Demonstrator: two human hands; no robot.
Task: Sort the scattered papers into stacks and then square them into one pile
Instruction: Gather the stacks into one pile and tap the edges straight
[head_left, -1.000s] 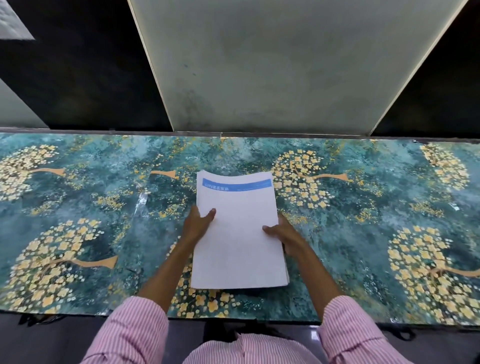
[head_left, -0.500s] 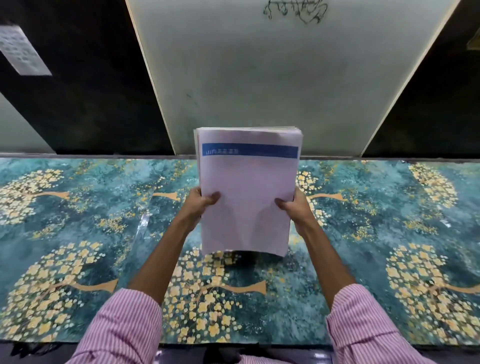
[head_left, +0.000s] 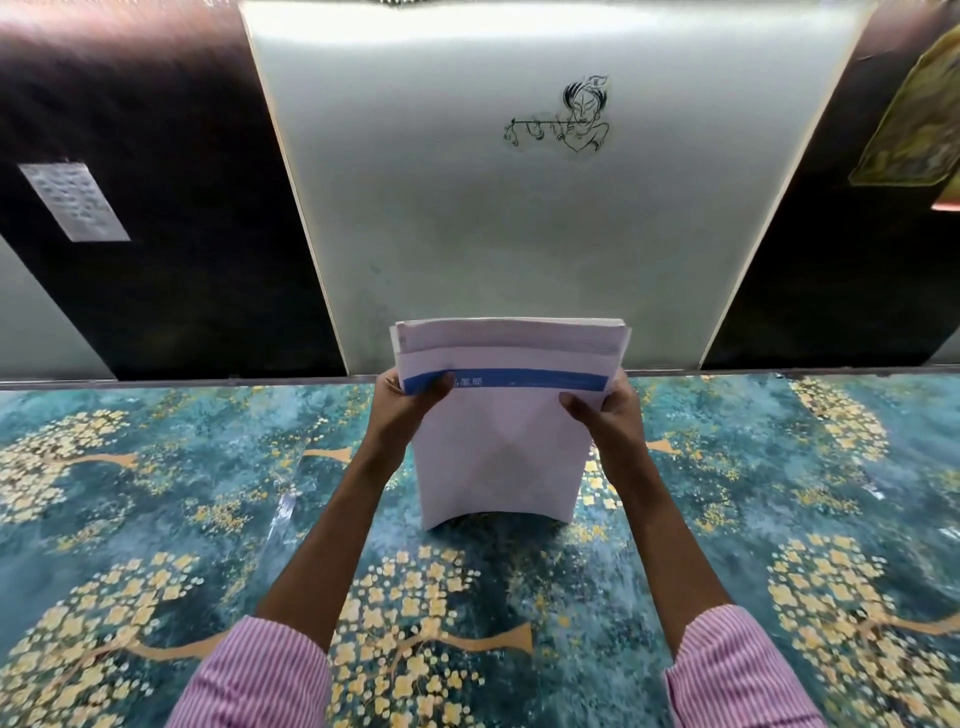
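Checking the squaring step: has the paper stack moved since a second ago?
Yes. It lay flat on the table; now the paper stack stands upright between left hand and right hand, top edge above the table's far edge.

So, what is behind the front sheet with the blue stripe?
More sheets; only their top edges show above the front sheet. Their faces are covered.

We're holding the paper stack (head_left: 498, 452) upright, left grip (head_left: 402, 405) and right grip (head_left: 605, 415) pinching its side edges near the blue header band (head_left: 524, 381). The bottom edge bows over the teal floral tabletop (head_left: 156, 493), and we can't tell if it touches. Top edges look uneven.
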